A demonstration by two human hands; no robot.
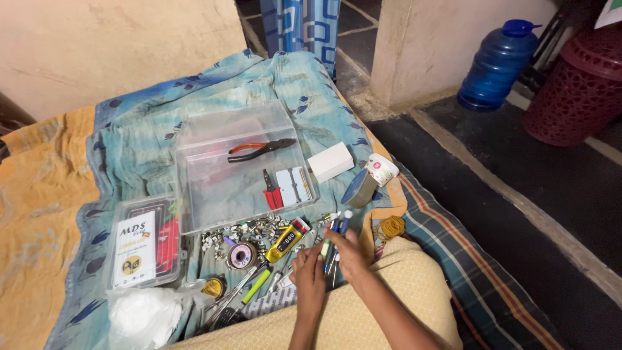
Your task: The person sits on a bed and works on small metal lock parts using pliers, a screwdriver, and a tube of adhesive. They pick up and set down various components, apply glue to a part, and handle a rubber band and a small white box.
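Note:
My left hand [309, 277] reaches into a pile of small tools on a blue patterned cloth [149, 139], fingers bent near several thin screwdrivers [332, 243]. My right hand [350, 251] lies beside it, fingers closed around the handles of those screwdrivers. Just left of the hands lie a yellow tester [286, 240], a solder spool [240, 255] and a heap of small metal clips [249, 231]. A green-handled tool [256, 286] lies below them.
An open clear plastic box [214, 194] holds orange-handled pliers [260, 150] and small red cutters [271, 192]. Nearby are a white box [331, 161], a tape roll [359, 188], a paper cup [381, 170], a small lidded case [144, 241], a white bag [142, 316], a blue water jug [497, 65] and a red basket [580, 87].

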